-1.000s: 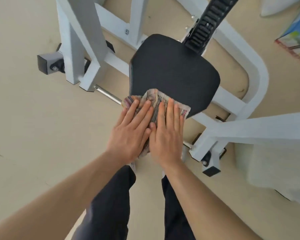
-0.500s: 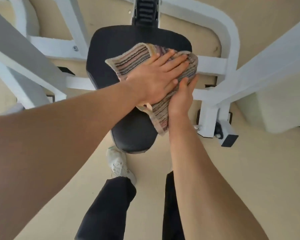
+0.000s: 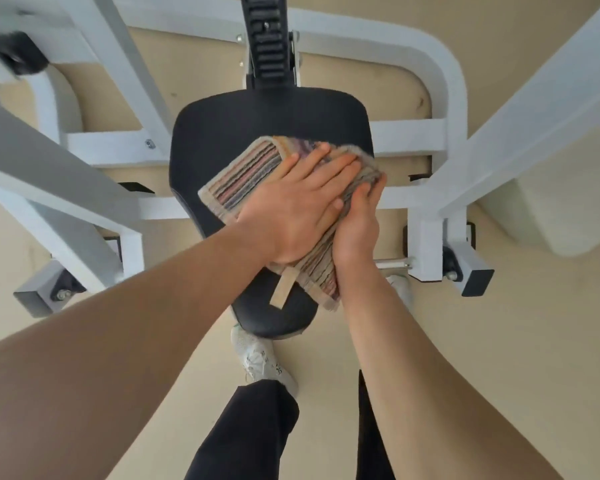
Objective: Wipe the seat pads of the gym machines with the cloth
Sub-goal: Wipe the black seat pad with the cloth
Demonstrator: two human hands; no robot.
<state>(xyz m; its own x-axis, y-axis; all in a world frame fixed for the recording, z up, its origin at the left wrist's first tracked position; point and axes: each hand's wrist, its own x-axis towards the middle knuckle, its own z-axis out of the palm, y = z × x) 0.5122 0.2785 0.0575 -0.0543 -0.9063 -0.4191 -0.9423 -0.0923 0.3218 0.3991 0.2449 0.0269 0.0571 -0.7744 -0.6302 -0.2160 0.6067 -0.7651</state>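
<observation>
A black seat pad (image 3: 222, 133) of a white gym machine fills the middle of the head view. A striped, folded cloth (image 3: 243, 178) lies on the pad's right half, its lower end hanging past the right edge. My left hand (image 3: 298, 209) presses flat on the cloth, fingers spread and pointing right. My right hand (image 3: 357, 233) grips the cloth's right edge from the side, fingers curled around it. Much of the cloth is hidden under both hands.
The white steel frame (image 3: 444, 98) curves around behind the seat, with crossbars on both sides. A black ribbed adjuster post (image 3: 267, 39) rises behind the pad. Frame feet with black caps (image 3: 475, 282) rest on the beige floor. My white shoe (image 3: 257, 358) stands under the seat's front.
The cloth and both hands went from the seat's near edge up onto its right half, left hand crossing over on top. In the last half second they slid slightly toward me.
</observation>
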